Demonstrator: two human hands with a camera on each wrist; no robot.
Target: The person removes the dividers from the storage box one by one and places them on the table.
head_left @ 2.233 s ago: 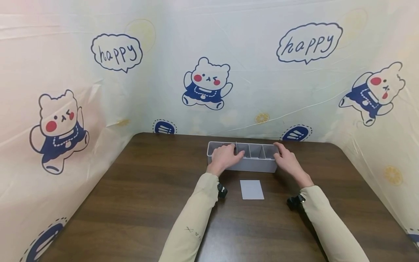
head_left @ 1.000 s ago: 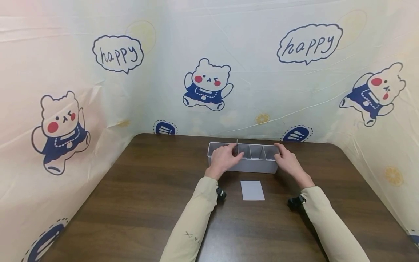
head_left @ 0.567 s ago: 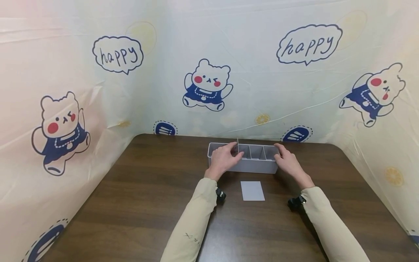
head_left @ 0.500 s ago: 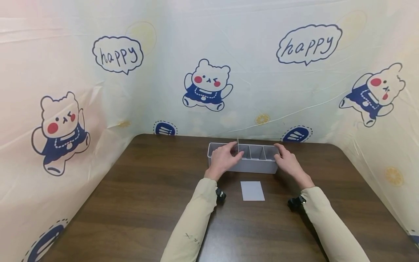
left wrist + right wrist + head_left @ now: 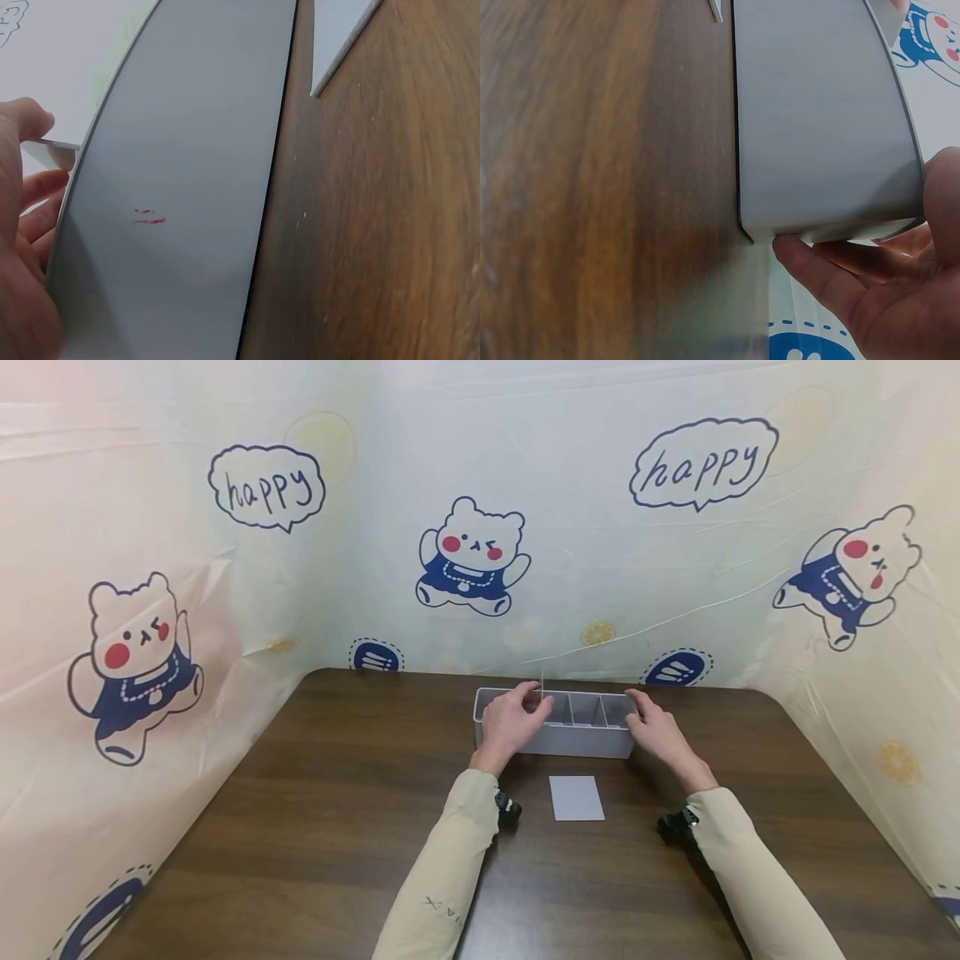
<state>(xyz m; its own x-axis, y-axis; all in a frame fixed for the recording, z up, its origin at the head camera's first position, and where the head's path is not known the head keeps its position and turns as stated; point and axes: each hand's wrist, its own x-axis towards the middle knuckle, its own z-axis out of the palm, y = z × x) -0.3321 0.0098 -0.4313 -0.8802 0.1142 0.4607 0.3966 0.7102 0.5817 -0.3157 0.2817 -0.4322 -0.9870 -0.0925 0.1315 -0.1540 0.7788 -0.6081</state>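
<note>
A long grey storage box (image 5: 577, 742), split into compartments by upright walls, stands near the table's back edge. My left hand (image 5: 508, 723) is over its left part and pinches a thin divider (image 5: 542, 683) that sticks up above the rim. In the left wrist view the thumb shows near the divider's edge, beyond the box's front wall (image 5: 180, 150), which bears small red marks. At the other end, my right hand (image 5: 660, 732) grips the box's right side. The right wrist view has its fingers (image 5: 817, 277) against the end wall. My left hand hides the leftmost compartment's inside in part.
A flat white square piece (image 5: 577, 798) lies on the brown wooden table (image 5: 300, 827), in front of the box. A patterned cloth curtain (image 5: 570, 552) hangs close behind the table and along both sides.
The divider has risen from about the rim's level to stand above it. My left thumb has drawn in towards the fingers. The right hand, the box and the white piece stay put.
</note>
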